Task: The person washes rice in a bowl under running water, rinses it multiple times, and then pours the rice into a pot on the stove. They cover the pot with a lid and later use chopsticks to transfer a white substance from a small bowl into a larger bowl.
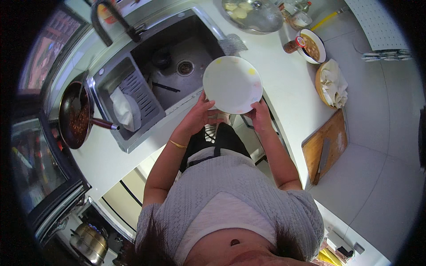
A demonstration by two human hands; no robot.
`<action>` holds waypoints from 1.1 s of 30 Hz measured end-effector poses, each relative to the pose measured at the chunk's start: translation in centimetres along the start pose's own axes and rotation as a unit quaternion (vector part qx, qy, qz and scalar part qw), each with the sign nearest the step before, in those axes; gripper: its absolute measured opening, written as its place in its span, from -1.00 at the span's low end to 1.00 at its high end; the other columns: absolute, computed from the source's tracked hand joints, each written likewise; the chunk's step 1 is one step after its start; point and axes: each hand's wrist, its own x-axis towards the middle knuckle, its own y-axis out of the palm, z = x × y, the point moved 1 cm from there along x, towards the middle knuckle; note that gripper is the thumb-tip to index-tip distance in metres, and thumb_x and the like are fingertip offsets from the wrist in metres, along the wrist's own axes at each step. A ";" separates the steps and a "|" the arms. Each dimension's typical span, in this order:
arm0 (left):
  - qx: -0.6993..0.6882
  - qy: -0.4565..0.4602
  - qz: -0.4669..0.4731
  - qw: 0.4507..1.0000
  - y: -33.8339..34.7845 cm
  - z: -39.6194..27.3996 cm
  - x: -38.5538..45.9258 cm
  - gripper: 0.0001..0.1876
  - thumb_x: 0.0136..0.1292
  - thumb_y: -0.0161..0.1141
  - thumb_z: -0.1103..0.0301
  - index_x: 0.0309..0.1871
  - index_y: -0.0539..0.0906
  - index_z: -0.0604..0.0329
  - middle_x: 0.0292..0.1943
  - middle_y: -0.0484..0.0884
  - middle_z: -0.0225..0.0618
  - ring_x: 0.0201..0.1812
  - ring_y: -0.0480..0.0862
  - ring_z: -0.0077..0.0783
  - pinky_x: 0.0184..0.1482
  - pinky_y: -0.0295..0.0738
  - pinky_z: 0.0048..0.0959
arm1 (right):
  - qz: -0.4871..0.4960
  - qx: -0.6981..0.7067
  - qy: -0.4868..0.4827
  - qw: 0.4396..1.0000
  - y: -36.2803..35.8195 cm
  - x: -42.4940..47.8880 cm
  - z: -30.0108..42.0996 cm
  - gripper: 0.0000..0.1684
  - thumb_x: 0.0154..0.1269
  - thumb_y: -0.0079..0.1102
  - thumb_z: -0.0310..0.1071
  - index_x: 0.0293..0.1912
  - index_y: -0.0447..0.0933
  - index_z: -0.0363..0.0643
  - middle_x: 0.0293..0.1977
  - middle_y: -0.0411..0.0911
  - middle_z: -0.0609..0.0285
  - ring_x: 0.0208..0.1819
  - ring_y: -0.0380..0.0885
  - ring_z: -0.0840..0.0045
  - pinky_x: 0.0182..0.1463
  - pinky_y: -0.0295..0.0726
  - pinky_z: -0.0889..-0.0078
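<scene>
Both my hands hold a white round plate (232, 84) with small yellow and pink marks by its rim, over the sink's front right corner. My left hand (199, 114) grips the plate's lower left edge, with some fingers spread beneath it. At the lower right edge, my right hand (260, 114) has its thumb on the rim. Behind the plate lies the dark sink basin (209, 36), with a round drain (185, 67) and a dark, thin utensil (166, 87). A steel scouring pad or mesh (233, 44) rests by the sink's right rim.
A frying pan (76, 114) with food stands left of the sink; a white cloth (122, 108) lies in the drainer. Right are a glass-lidded pan (254, 15), a bowl of food (312, 46), a red-capped jar (293, 45), and a cutting board (332, 143) with a knife. A pot (89, 242) sits over a lit burner.
</scene>
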 end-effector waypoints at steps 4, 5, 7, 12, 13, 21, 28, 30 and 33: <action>0.060 -0.030 0.022 0.998 2.4 0.5 5.8 -0.09 0.34 0.13 0.10 0.53 -0.30 -0.17 0.45 0.08 -0.21 0.25 0.43 -0.07 0.15 0.47 0.04 | -0.055 0.017 -0.022 0.998 -5.5 2.6 2.1 -0.48 0.18 -0.08 -0.42 0.16 0.24 -0.31 0.01 0.46 0.01 -0.01 0.58 0.27 0.02 0.67 0.12; 0.071 -0.038 0.023 0.996 3.0 0.7 7.4 -0.09 0.34 0.12 0.11 0.53 -0.30 -0.17 0.45 0.08 -0.21 0.26 0.41 -0.07 0.16 0.46 0.04 | -0.062 0.014 -0.021 0.998 -7.1 3.5 2.4 -0.48 0.19 -0.07 -0.41 0.17 0.24 -0.31 0.00 0.47 0.01 -0.02 0.58 0.27 0.02 0.67 0.13; 0.097 -0.059 0.026 0.993 4.4 1.0 10.6 -0.10 0.35 0.11 0.12 0.53 -0.30 -0.18 0.45 0.08 -0.19 0.28 0.39 -0.07 0.18 0.43 0.05 | -0.078 0.012 -0.019 0.997 -10.2 5.3 3.1 -0.48 0.20 -0.06 -0.41 0.17 0.23 -0.31 0.00 0.47 0.01 -0.03 0.59 0.29 0.01 0.67 0.17; 0.126 -0.088 0.018 0.988 6.7 1.7 16.6 -0.13 0.36 0.09 0.17 0.54 -0.27 -0.18 0.47 0.06 -0.16 0.29 0.38 -0.08 0.22 0.37 0.05 | -0.097 0.019 -0.013 0.995 -15.7 9.6 3.9 -0.41 0.18 -0.02 -0.35 0.20 0.20 -0.32 0.04 0.45 0.00 0.00 0.57 0.26 0.03 0.64 0.11; 0.127 -0.090 0.012 0.988 7.1 1.7 17.5 -0.14 0.37 0.09 0.18 0.54 -0.26 -0.17 0.47 0.06 -0.16 0.28 0.38 -0.08 0.23 0.36 0.04 | -0.101 0.022 -0.014 0.995 -16.5 10.4 4.0 -0.42 0.19 -0.02 -0.35 0.21 0.21 -0.32 0.03 0.45 0.00 0.00 0.57 0.26 0.04 0.63 0.11; 0.125 -0.090 0.012 0.988 8.1 1.6 20.8 -0.15 0.37 0.07 0.17 0.54 -0.25 -0.10 0.48 0.04 -0.11 0.28 0.36 0.00 0.21 0.39 0.05 | -0.067 0.039 0.006 0.997 -19.4 13.4 5.0 -0.44 0.30 -0.07 -0.37 0.27 0.16 -0.30 0.03 0.46 -0.03 -0.05 0.57 0.25 0.03 0.63 0.15; 0.151 -0.112 0.014 0.982 6.4 0.7 18.5 -0.23 0.35 0.10 0.18 0.52 -0.04 0.03 0.41 0.18 -0.13 0.25 0.42 -0.13 0.19 0.43 -0.09 | -0.090 0.002 0.015 0.996 -17.9 12.7 6.9 -0.27 0.37 0.06 -0.24 0.40 0.00 -0.23 0.13 0.39 -0.06 0.05 0.51 0.24 0.11 0.56 0.14; 0.145 -0.100 0.030 0.984 5.4 0.3 16.9 -0.29 0.34 0.12 0.18 0.48 0.09 0.11 0.39 0.23 -0.17 0.24 0.43 -0.23 0.21 0.41 -0.14 | -0.145 -0.048 -0.037 0.988 -16.9 11.8 7.3 -0.23 0.36 0.12 -0.26 0.42 -0.01 -0.19 0.21 0.32 -0.05 0.13 0.45 0.24 0.17 0.50 0.14; 0.128 -0.089 0.033 0.987 3.6 -0.3 14.4 -0.31 0.34 0.12 0.18 0.47 0.12 0.11 0.37 0.25 -0.20 0.24 0.44 -0.24 0.21 0.42 -0.16 | -0.278 -0.238 -0.215 0.906 -15.8 11.4 7.5 -0.25 0.34 0.16 -0.33 0.41 0.04 -0.18 0.26 0.27 0.00 0.19 0.38 0.27 0.20 0.45 0.21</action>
